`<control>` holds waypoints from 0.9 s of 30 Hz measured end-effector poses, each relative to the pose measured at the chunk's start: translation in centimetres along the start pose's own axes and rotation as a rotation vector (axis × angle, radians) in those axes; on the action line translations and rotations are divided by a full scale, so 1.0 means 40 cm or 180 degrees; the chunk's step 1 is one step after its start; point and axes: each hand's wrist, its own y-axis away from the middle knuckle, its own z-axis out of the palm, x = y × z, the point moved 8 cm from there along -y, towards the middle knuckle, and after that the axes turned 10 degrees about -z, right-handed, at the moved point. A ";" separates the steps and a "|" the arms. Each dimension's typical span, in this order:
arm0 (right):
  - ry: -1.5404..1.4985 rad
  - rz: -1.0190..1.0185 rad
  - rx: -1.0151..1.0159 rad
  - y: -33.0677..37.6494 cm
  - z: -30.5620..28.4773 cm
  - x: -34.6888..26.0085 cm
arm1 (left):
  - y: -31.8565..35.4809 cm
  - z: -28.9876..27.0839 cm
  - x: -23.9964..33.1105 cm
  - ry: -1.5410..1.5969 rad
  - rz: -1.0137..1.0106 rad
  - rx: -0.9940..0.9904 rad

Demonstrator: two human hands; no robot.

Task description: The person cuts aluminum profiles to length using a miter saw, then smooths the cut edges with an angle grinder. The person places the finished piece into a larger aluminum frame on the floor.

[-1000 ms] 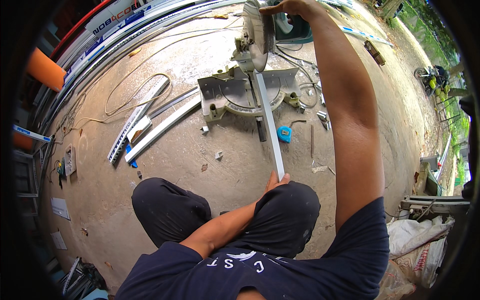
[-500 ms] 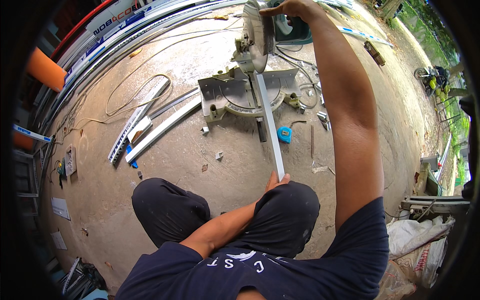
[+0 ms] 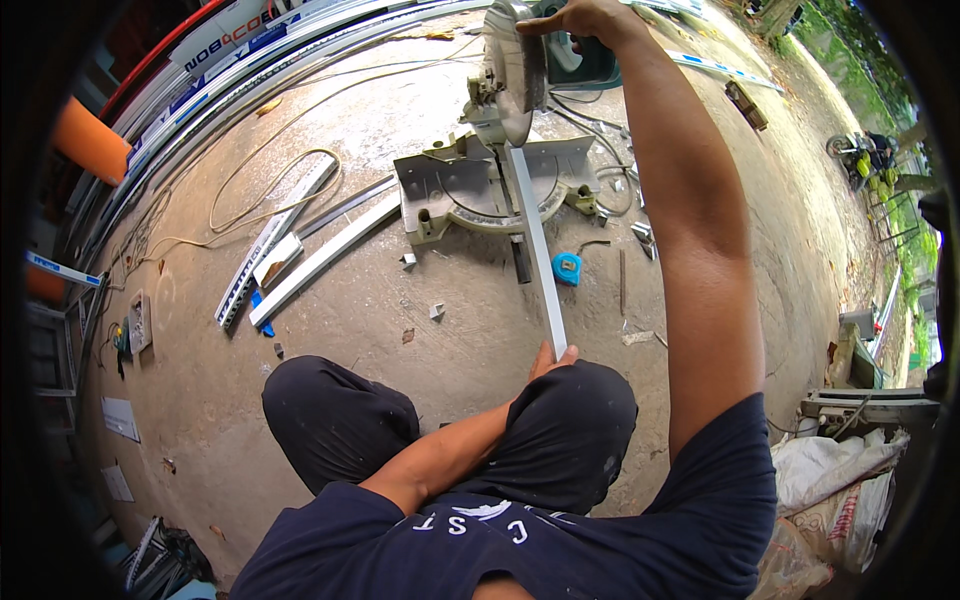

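A miter saw (image 3: 425,190) stands on the concrete floor ahead of me, its round blade (image 3: 508,85) raised above the base. My right hand (image 3: 580,20) is closed round the saw's dark green handle at the top of the view. A long pale metal bar (image 3: 541,265) lies across the saw base and runs back toward my right knee. Its near end is gripped by my left hand (image 3: 553,362), whose arm passes between my knees; part of that hand is hidden behind the knee. The bar's far end reaches just under the blade.
A blue tape measure (image 3: 567,268) lies right of the bar. Left of the saw are metal profiles (image 3: 325,258) and a small offcut (image 3: 437,311). A loose cable (image 3: 215,205) curls on the floor. Long profiles (image 3: 200,100) are stacked far left; sacks (image 3: 840,500) sit at lower right.
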 end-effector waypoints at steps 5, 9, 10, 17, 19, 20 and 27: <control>-0.0275 0.0428 0.0020 0.062 -0.021 -0.007 | 0.006 0.004 -0.002 0.0121 0.0009 -0.0050; -0.0680 0.0018 0.0385 0.088 -0.027 -0.028 | 0.007 0.005 0.003 0.0182 0.0008 -0.0030; -0.0596 -0.0063 0.0474 0.093 -0.028 -0.032 | 0.007 0.003 0.004 0.0141 -0.0001 -0.0005; -0.0849 0.0114 0.0357 0.126 -0.026 -0.028 | 0.008 -0.001 0.005 0.0097 -0.0037 0.0005; -0.0776 0.0198 0.0286 0.131 -0.026 -0.024 | 0.004 0.000 -0.002 0.0112 -0.0116 -0.0028; -0.0712 0.0131 0.0327 0.131 -0.030 -0.029 | 0.004 0.002 0.001 0.0146 -0.0045 -0.0033; -0.0261 0.0103 0.0421 0.103 -0.049 -0.035 | -0.004 0.005 -0.012 0.0437 -0.0207 -0.0224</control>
